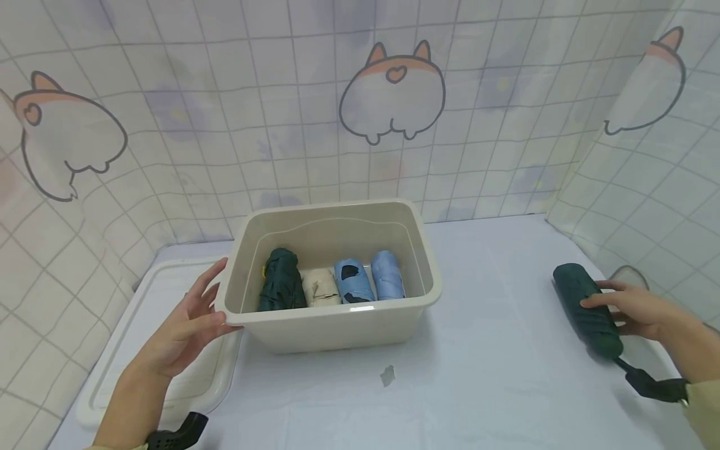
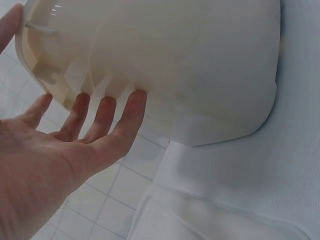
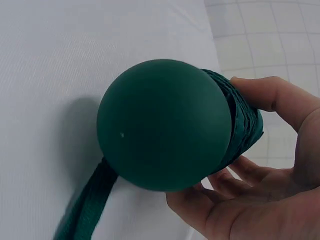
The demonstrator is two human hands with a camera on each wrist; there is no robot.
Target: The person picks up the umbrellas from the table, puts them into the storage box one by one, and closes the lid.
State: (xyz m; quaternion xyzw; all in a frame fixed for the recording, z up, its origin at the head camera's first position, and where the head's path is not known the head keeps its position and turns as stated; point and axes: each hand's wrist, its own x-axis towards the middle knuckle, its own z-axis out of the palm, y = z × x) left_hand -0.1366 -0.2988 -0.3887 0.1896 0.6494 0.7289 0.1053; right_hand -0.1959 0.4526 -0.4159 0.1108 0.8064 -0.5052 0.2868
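My right hand [image 1: 635, 309] grips a dark green folded umbrella [image 1: 582, 300], thumb on one side and fingers on the other, at the table's right. In the right wrist view, the umbrella's round smooth handle end [image 3: 165, 125] faces the camera, and a wrist strap [image 3: 87, 202] trails from it. My left hand [image 1: 182, 322] touches the left front corner of a cream plastic bin [image 1: 337, 331], its spread fingertips against the outer wall below the rim. Inside lie another dark green folded umbrella [image 1: 282, 281], a beige bundle [image 1: 320, 287], a blue bundle with black patches [image 1: 354, 281] and a light blue one [image 1: 387, 275].
A white lid [image 1: 191, 384] lies flat on the table left of the bin, partly under the left arm. A small grey patch [image 1: 387, 375] marks the white tabletop in front. Checked curtains [image 1: 478, 156] with cartoon prints hang behind and at both sides.
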